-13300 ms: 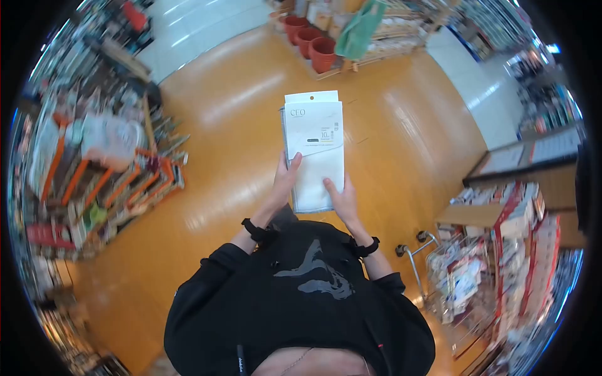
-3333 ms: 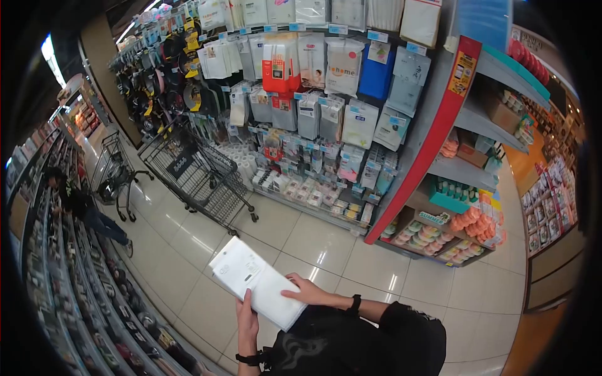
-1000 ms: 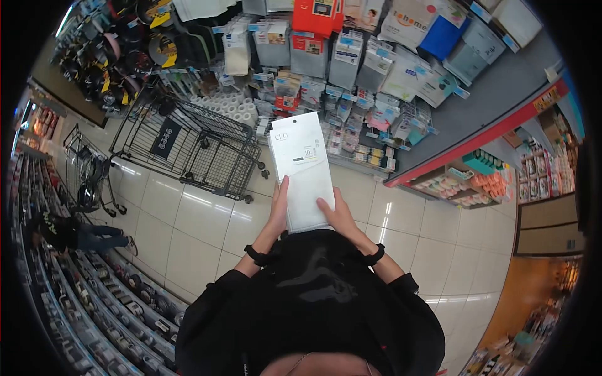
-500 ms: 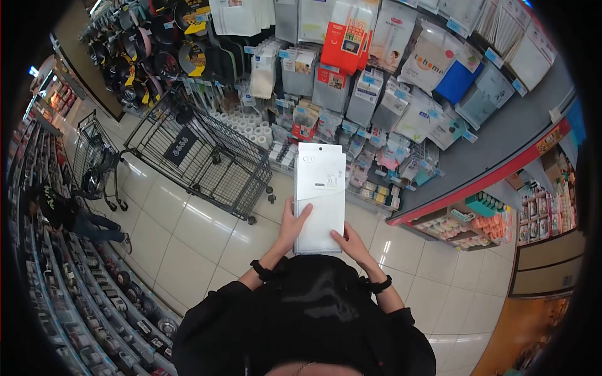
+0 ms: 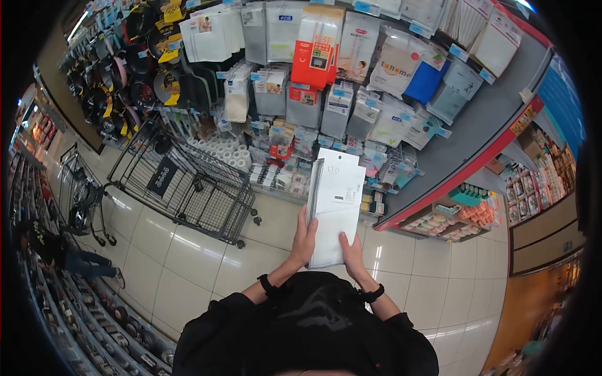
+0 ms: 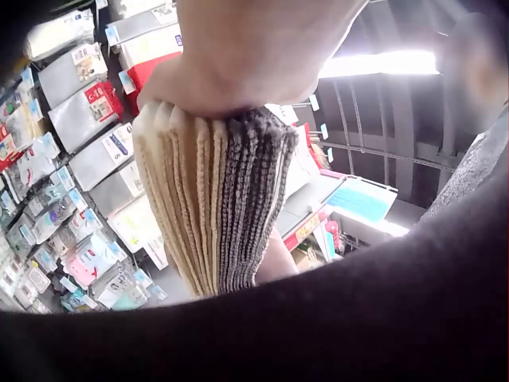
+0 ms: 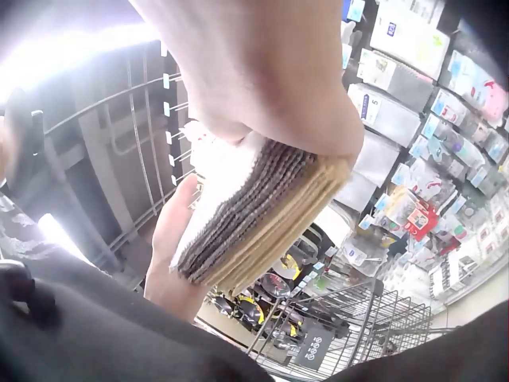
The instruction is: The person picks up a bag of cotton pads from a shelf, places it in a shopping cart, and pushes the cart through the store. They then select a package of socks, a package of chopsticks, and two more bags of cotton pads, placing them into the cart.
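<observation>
A flat pack of folded cloths (image 5: 338, 203) with a white card front is held upright before the chest by both hands. Small print and a hang hole mark the card's upper part. My left hand (image 5: 303, 243) grips its left side, thumb across the front; lower down on the right, my right hand (image 5: 352, 255) holds the other edge, thumb also in front. From the left wrist view, the cloth stack (image 6: 219, 203) shows layered beige and grey folds under the left hand (image 6: 250, 56). The same layers (image 7: 262, 215) appear beneath the right hand (image 7: 262, 79) in the right wrist view.
Ahead stands a rack of hanging packets (image 5: 335, 113), with frying pans (image 5: 141, 91) at its left. An upright shopping cart (image 5: 188, 188) is parked before it. Another cart (image 5: 84, 194) and a person (image 5: 63, 254) are at far left, beside long shelves (image 5: 94, 326). Tiled floor (image 5: 414, 269) surrounds me.
Over ten seconds ago I was on an orange floor elsewhere; now the packet rack is ahead. Lately the pack has turned slightly, showing its left edge. Both hands keep holding it.
</observation>
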`<action>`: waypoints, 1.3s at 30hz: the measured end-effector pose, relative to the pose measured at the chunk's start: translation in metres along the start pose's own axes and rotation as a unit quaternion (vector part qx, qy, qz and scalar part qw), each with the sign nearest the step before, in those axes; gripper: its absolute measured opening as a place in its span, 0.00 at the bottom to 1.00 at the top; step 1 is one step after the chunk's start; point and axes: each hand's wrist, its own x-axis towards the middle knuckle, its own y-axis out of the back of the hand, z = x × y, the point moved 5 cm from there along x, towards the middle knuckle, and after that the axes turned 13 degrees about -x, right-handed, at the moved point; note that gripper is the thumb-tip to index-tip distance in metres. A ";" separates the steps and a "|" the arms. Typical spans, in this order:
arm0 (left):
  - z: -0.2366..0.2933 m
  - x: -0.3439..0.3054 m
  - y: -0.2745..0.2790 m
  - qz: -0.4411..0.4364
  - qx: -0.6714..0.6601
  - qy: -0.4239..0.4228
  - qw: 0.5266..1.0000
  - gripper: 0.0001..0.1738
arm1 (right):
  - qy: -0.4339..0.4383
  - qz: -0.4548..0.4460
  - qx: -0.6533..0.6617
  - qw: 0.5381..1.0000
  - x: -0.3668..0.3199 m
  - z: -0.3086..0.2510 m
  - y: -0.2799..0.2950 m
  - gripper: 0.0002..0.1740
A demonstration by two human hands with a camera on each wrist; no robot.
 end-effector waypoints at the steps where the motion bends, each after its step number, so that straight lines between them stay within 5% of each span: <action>1: -0.002 0.001 -0.001 -0.010 0.012 -0.013 1.000 0.34 | 0.002 0.029 -0.011 1.000 -0.003 0.000 0.003 0.28; 6: -0.012 0.005 0.005 -0.038 -0.054 0.013 0.998 0.37 | 0.051 0.096 -0.042 0.993 -0.014 -0.014 0.018 0.29; 12: -0.008 0.019 0.051 0.069 -0.092 0.012 0.993 0.39 | 0.170 0.239 -0.054 0.955 -0.031 -0.039 0.050 0.35; 16: 0.010 0.021 0.041 0.103 -0.142 -0.033 0.984 0.39 | 0.218 0.204 -0.045 0.953 -0.032 -0.049 0.037 0.36; 19: 0.009 0.012 0.011 0.012 -0.123 -0.096 0.988 0.37 | 0.199 0.131 -0.107 0.965 -0.032 -0.037 0.015 0.35; 21: -0.012 0.010 -0.003 -0.100 -0.272 0.089 0.953 0.36 | 0.188 0.094 -0.119 0.970 -0.028 -0.037 0.007 0.34; 28: -0.021 0.007 0.001 -0.070 -0.276 0.076 0.955 0.34 | 0.188 0.040 -0.100 0.976 -0.020 -0.034 0.004 0.36; 31: -0.018 0.005 0.000 -0.067 -0.169 0.036 0.983 0.35 | 0.180 0.013 -0.070 0.981 -0.019 -0.031 0.002 0.38; 39: -0.014 0.008 -0.007 -0.075 -0.161 0.008 0.984 0.39 | 0.178 0.043 -0.049 0.982 -0.032 -0.038 -0.005 0.40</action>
